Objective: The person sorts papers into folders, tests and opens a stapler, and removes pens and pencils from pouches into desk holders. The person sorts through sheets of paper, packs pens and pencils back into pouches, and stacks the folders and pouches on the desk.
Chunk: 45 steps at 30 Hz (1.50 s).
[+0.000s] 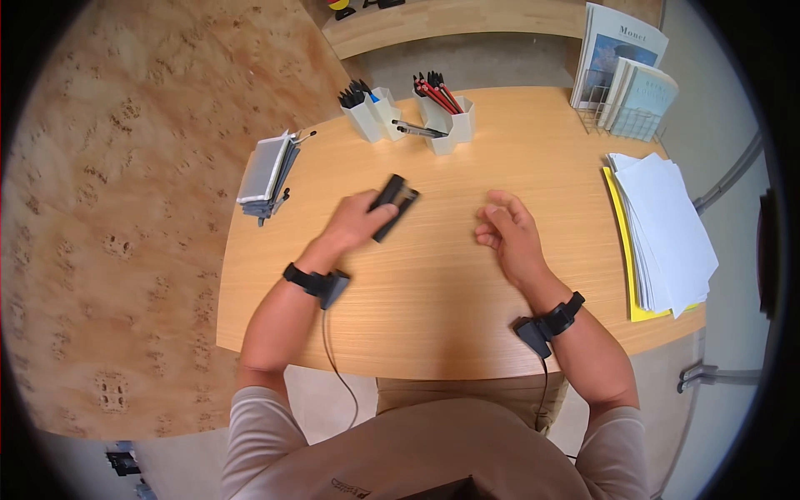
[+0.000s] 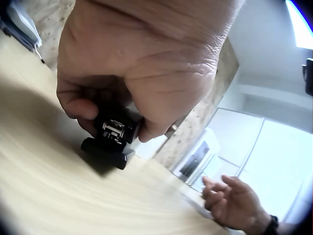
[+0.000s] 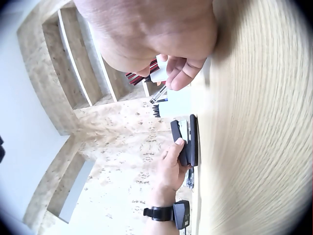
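My left hand [image 1: 354,223] grips a black stapler [image 1: 390,189] over the left middle of the table. The right wrist view shows this stapler [image 3: 193,142] side-on, its upper arm and base spread apart and the thumb on the upper arm. In the left wrist view, the metal at one end of the stapler shows between fingers and thumb. My right hand [image 1: 518,242] is to the right of the stapler, apart from it, with loosely curled fingers and nothing seen in them.
Pale holders with pens and red and black pencils [image 1: 439,96] stand at the table's back. Pouches [image 1: 262,171] lie on the left edge. A paper stack [image 1: 662,233] on a yellow folder is at the right, below a wire rack [image 1: 592,112] with magazines.
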{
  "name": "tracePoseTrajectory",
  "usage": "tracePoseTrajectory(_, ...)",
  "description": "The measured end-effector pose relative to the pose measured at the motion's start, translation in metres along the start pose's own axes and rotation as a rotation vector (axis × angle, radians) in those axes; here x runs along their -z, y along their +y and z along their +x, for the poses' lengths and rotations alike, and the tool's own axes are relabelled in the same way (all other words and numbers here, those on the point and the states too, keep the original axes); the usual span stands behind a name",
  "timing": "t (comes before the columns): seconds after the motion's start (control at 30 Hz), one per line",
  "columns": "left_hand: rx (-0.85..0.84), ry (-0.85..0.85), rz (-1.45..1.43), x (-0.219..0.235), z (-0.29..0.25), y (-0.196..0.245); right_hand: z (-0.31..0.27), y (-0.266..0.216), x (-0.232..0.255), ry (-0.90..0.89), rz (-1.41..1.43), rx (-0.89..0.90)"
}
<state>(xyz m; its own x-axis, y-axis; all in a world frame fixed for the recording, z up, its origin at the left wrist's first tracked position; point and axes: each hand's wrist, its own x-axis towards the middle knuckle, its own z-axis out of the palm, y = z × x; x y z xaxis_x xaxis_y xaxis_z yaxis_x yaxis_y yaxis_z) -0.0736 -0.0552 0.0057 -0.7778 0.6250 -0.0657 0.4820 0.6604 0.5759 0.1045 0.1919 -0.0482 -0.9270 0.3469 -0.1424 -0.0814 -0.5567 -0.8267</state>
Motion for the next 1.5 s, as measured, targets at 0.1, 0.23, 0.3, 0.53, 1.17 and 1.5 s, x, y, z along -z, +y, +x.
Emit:
tracePoseTrajectory(0.1,0.219,0.220,0.167,0.046,0.022,-0.056,0.000,0.000,0.000,-0.029,-0.057,-0.005)
tracePoseTrajectory(0.23,0.318,0.383,0.319,0.081,0.052,-0.115,0.001,0.000,0.003,-0.092,-0.065,-0.019)
tracePoseTrajectory(0.3,0.331,0.418,0.367,0.090,0.071,-0.144,-0.002,-0.003,0.001,-0.095,-0.078,-0.037)
tracePoseTrajectory(0.53,0.305,0.486,0.462,0.088,0.091,-0.153,0.000,-0.001,0.003,-0.094,-0.080,-0.036)
tracePoseTrajectory(1.17,-0.434,0.184,0.272,-0.047,0.083,0.077,0.001,0.003,0.002,-0.116,-0.090,-0.022)
tracePoseTrajectory(1.5,-0.292,0.393,0.157,-0.053,0.132,0.072,0.001,0.003,0.003,-0.132,-0.112,-0.038)
